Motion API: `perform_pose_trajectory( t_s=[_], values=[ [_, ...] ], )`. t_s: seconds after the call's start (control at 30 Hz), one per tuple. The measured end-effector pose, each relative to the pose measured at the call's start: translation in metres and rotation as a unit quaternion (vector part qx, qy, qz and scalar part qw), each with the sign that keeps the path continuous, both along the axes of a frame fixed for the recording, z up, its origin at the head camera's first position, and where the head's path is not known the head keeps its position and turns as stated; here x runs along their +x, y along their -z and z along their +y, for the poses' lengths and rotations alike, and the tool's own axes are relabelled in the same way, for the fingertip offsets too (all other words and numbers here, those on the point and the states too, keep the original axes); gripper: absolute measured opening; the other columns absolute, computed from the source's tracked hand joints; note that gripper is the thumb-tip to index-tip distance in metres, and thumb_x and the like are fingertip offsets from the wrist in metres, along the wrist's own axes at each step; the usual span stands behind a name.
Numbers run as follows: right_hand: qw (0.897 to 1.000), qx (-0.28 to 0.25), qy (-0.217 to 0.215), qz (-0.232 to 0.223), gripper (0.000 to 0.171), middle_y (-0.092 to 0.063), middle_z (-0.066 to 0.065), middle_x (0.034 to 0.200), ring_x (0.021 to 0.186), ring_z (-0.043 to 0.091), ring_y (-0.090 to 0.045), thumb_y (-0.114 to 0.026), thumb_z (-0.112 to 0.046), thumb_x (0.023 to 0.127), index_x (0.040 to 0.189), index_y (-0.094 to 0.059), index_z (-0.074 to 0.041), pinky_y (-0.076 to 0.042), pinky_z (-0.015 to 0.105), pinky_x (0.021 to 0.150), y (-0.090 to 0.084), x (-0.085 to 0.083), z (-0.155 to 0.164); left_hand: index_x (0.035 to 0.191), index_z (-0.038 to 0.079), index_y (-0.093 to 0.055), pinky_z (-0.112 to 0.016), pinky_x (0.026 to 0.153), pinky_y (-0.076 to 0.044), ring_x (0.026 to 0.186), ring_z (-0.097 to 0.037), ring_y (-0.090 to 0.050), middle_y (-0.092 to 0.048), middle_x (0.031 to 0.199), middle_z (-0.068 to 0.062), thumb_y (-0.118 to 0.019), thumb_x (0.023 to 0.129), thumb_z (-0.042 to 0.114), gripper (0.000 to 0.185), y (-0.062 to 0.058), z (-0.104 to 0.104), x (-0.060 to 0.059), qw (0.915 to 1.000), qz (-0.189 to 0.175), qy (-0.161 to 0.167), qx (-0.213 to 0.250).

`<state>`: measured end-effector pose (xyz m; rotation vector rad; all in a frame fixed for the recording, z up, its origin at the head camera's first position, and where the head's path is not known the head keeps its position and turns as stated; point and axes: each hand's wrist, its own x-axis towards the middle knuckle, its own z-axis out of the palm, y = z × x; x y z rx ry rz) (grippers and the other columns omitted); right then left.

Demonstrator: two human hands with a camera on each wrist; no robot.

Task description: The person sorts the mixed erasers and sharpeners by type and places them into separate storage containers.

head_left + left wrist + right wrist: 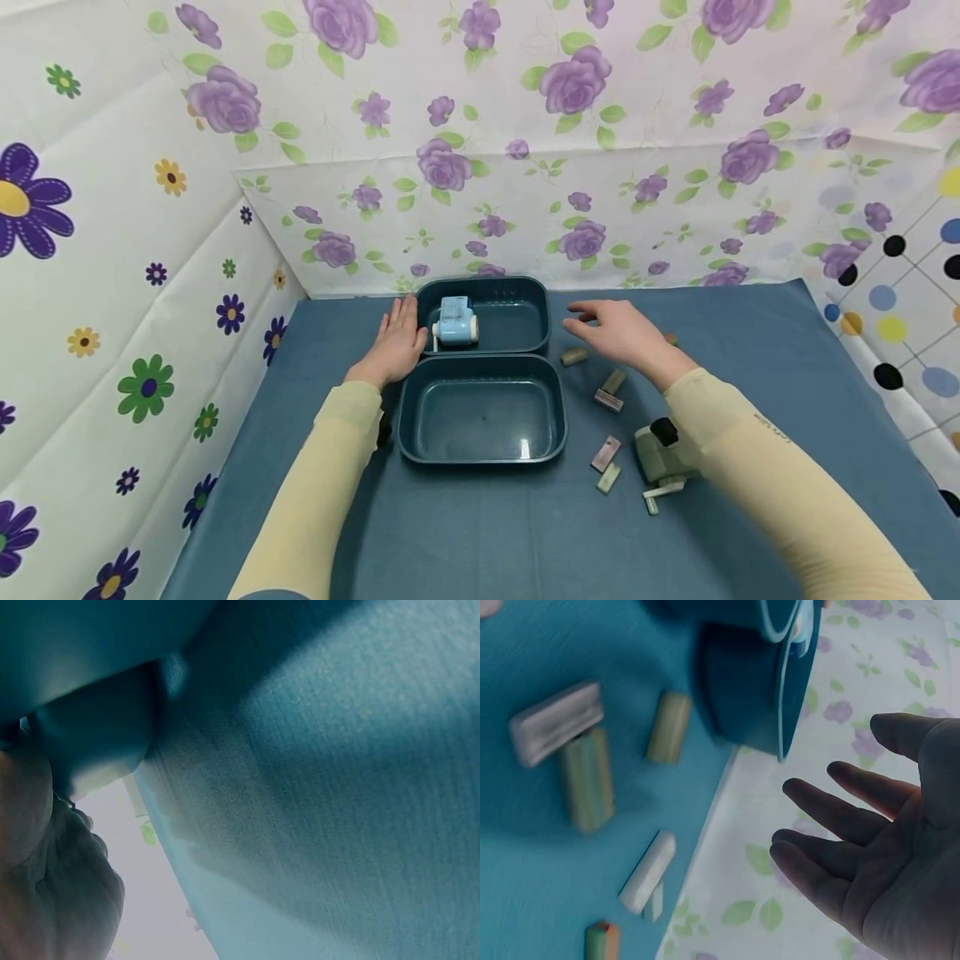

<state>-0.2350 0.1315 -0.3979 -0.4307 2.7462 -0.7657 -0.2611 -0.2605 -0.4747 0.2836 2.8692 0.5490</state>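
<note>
My left hand (396,343) lies with straight fingers against the left side of the far dark teal bin (517,321). Inside that bin, toward its left end, stands a light blue crank pencil sharpener (455,323). To the bin's right hovers my right hand (621,332), fingers loosely bent and holding nothing; the right wrist view shows its spread fingers (829,874). Below it on the cloth lie several small eraser-like blocks, among them a tan one (573,357) and a pinkish one (605,453). A green crank pencil sharpener (660,458) sits partly hidden by my right forearm.
A second teal bin (480,417) stands directly in front of the far one, with nothing in it. Blue cloth (480,533) covers the table. A flowered sheet (510,192) rises behind the bins, and another (187,333) runs along the left.
</note>
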Motion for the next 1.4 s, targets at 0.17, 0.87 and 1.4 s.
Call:
perform_pose_trajectory(
  t_s=[0.17,0.87,1.4],
  values=[
    [1.000,0.016,-0.002,0.001,0.059,-0.060,0.023,0.150,0.133,0.044,-0.060,-0.054,-0.044,0.113,0.160,-0.051,-0.009,-0.050,0.064,0.106,0.002,0.005,0.013,0.170,0.000,0.006,-0.054,0.131,0.005,0.163,-0.034,0.016,0.008,0.179,-0.018,-0.029,0.119,0.030,0.069,-0.002,-0.002,0.002,1.0000,0.001,-0.001,0.002],
    [0.991,0.049,-0.121,0.019,0.049,-0.071,0.015,0.136,0.089,0.012,-0.071,-0.066,-0.033,0.109,0.152,-0.062,-0.009,-0.058,0.045,0.078,0.025,0.042,0.086,0.171,0.001,0.006,-0.053,0.131,0.006,0.164,-0.033,0.015,0.008,0.179,-0.017,-0.030,0.119,0.029,0.069,-0.001,0.001,0.000,1.0000,0.002,-0.003,-0.002],
    [0.978,0.063,-0.191,-0.049,0.077,-0.068,0.012,0.143,0.127,0.036,-0.066,-0.073,-0.063,0.096,0.151,-0.063,-0.010,-0.057,0.059,0.098,0.031,0.068,0.121,0.170,0.000,0.005,-0.055,0.131,0.005,0.164,-0.036,0.012,0.006,0.179,-0.018,-0.029,0.119,0.028,0.068,-0.002,0.002,-0.001,0.9997,0.001,-0.005,-0.022]
  ],
)
